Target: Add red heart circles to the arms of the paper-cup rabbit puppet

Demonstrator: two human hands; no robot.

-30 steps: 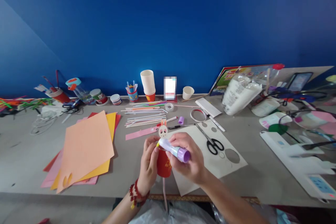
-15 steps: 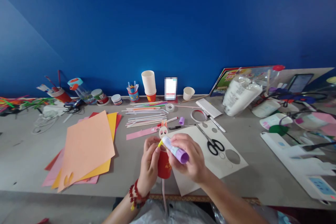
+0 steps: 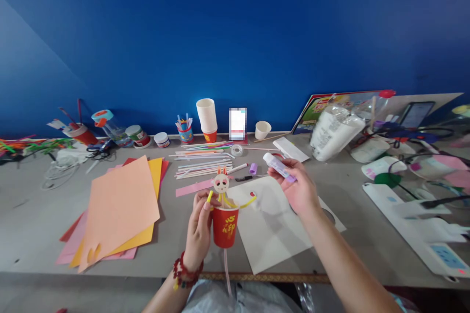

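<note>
My left hand (image 3: 199, 217) grips the side of a red paper cup (image 3: 224, 234) with gold characters, its fingers closed near the rim and around the tip of one yellow strip. A rabbit face (image 3: 221, 184) with orange ears rises above the rim. Another yellow strip (image 3: 249, 201) reaches out to the right like an arm. Below the cup hangs a pale pink straw (image 3: 226, 269). My right hand (image 3: 301, 190) is closed on a white-and-purple glue stick (image 3: 279, 167), held above the white paper (image 3: 271, 234), apart from the cup.
Coloured paper sheets (image 3: 121, 210) lie at the left. Straws (image 3: 205, 161), a tape roll (image 3: 237, 150), a purple cap (image 3: 253, 168) and a pen (image 3: 245, 178) are behind the cup. Stacked paper cups (image 3: 206, 116) stand by the blue wall. A power strip (image 3: 404, 225) lies at the right.
My right hand has drawn the glue stick away from the cup, up and to the right. The cup and rabbit face show more fully now, with the yellow strips spread to both sides.
</note>
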